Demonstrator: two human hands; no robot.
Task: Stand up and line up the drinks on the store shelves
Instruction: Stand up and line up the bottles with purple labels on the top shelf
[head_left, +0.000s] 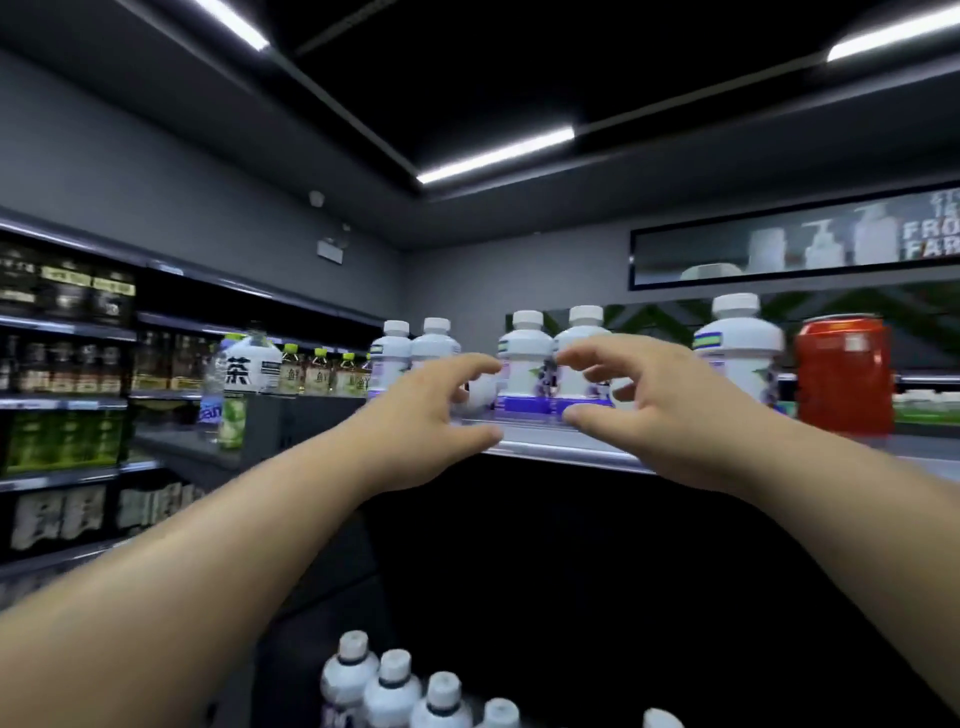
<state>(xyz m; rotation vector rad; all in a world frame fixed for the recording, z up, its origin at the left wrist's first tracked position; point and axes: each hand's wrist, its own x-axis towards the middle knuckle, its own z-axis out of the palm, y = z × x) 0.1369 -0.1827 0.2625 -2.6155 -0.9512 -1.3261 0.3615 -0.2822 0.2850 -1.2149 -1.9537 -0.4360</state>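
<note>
Fingers (475, 366) of both hands are curving wide apart from the thumbs, gripping nothing. Top shelf (540, 448) is carrying the drinks; left hand (431, 415) and right hand (644, 415) are hovering at its front edge. Red can (841, 374) is standing at three o'clock of the upright white bottles (524, 358), which are standing at twelve o'clock of the hands.

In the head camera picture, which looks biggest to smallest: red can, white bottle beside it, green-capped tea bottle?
1. The red can and the white bottle look about alike, so no ranking.
2. The green-capped tea bottle looks smallest, but it stands farther away.
</note>
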